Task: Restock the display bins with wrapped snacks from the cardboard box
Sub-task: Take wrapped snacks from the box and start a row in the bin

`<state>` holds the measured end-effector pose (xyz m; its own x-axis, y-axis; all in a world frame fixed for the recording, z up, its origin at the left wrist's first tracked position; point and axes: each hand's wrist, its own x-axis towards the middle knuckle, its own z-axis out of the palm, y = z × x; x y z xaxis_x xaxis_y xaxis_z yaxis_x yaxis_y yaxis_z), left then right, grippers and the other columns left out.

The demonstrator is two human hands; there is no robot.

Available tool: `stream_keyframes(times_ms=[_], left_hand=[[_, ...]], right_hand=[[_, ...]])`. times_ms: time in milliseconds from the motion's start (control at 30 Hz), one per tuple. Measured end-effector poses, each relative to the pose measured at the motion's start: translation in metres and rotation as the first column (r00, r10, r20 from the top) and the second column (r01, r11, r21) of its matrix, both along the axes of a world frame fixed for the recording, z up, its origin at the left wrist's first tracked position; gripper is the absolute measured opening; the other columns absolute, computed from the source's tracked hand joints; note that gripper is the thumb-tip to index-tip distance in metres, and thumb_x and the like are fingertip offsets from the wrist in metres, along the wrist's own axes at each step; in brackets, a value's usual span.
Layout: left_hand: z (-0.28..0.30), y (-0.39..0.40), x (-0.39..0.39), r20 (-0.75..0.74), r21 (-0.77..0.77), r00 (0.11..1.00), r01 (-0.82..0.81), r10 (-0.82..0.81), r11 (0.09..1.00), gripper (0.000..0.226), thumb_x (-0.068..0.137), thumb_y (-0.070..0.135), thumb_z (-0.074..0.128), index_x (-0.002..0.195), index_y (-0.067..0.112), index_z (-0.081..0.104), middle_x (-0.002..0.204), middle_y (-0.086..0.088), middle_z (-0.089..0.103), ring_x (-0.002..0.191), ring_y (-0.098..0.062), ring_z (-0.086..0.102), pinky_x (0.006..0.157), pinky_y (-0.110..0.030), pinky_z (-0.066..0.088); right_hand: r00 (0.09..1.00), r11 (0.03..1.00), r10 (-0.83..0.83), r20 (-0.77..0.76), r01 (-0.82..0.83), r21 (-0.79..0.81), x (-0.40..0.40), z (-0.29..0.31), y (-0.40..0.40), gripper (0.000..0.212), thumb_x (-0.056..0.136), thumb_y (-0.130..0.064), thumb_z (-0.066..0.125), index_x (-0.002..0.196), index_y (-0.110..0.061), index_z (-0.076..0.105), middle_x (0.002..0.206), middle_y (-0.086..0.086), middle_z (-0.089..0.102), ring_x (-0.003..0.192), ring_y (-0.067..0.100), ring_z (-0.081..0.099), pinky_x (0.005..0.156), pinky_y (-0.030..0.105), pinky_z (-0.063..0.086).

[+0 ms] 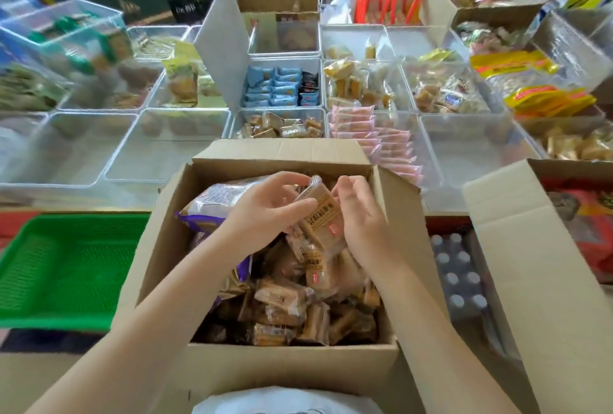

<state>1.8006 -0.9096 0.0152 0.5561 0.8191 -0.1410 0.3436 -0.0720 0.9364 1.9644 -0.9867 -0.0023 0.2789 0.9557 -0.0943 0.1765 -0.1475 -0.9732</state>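
1. Above the open cardboard box [285, 367], the left hand [265, 211] and right hand [361, 214] curl round one wrapped snack [318, 214].
2. At twelve o'clock, the box's raised far flap [282, 156] stands before the display bins [278, 121].
3. A green tray [66, 267] lies at nine o'clock; capped bottles [457, 277] at three.

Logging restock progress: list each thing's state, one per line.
cardboard box: open, holding loose snacks
wrapped snacks: gripped by both hands above the box
left hand: gripping snacks
right hand: gripping snacks
pink-packet bin: partly filled
green basket: nothing visible inside
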Motion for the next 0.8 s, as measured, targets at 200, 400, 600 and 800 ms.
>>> stream_keyframes(times_ms=[200, 400, 600, 800], left_hand=[[0.012, 0.024, -0.021, 0.235, -0.019, 0.955, -0.182, 0.181, 0.983, 0.044, 0.084, 0.030, 0.080, 0.124, 0.020, 0.063, 0.103, -0.008, 0.075, 0.086, -0.022, 0.070, 0.066, -0.028, 0.057], [0.015, 0.069, -0.077, 0.266, 0.154, 0.957, -0.158, 0.112, 0.975, 0.044, 0.078, 0.036, 0.077, 0.120, 0.032, 0.065, 0.114, -0.001, 0.074, 0.105, -0.024, 0.069, 0.087, -0.041, 0.057], [-0.040, 0.163, -0.206, -0.202, 0.420, 0.864, -0.349, 0.461, 0.838, 0.034, 0.094, 0.028, 0.068, 0.128, 0.026, 0.063, 0.127, 0.005, 0.063, 0.120, -0.017, 0.057, 0.098, -0.034, 0.045], [-0.112, 0.261, -0.334, -0.559, 0.460, 0.691, -0.201, 0.458, 0.865, 0.051, 0.098, 0.032, 0.057, 0.146, 0.018, 0.047, 0.154, -0.005, 0.044, 0.138, -0.024, 0.043, 0.111, -0.042, 0.038]], right_hand=[[0.983, 0.986, 0.156, -0.098, -0.150, 0.070, 0.001, 0.018, 0.023, 0.041, 0.093, -0.059, 0.046, 0.118, -0.027, 0.053, 0.098, -0.005, 0.071, 0.081, 0.009, 0.068, 0.068, 0.020, 0.052], [0.950, 0.953, 0.223, 0.219, -0.260, 0.158, -0.036, 0.030, 0.071, 0.024, 0.092, -0.027, 0.072, 0.113, -0.031, 0.060, 0.094, -0.019, 0.066, 0.084, -0.004, 0.060, 0.068, 0.011, 0.047], [0.842, 0.933, 0.238, 0.485, -0.337, 0.128, -0.127, 0.039, 0.178, 0.029, 0.092, -0.027, 0.071, 0.118, -0.018, 0.060, 0.098, -0.010, 0.062, 0.080, -0.002, 0.058, 0.064, 0.006, 0.045], [0.643, 0.930, 0.353, 0.679, -0.319, -0.181, -0.254, 0.006, 0.313, 0.029, 0.087, -0.030, 0.071, 0.110, -0.021, 0.056, 0.103, 0.000, 0.062, 0.089, 0.018, 0.061, 0.077, 0.035, 0.055]])
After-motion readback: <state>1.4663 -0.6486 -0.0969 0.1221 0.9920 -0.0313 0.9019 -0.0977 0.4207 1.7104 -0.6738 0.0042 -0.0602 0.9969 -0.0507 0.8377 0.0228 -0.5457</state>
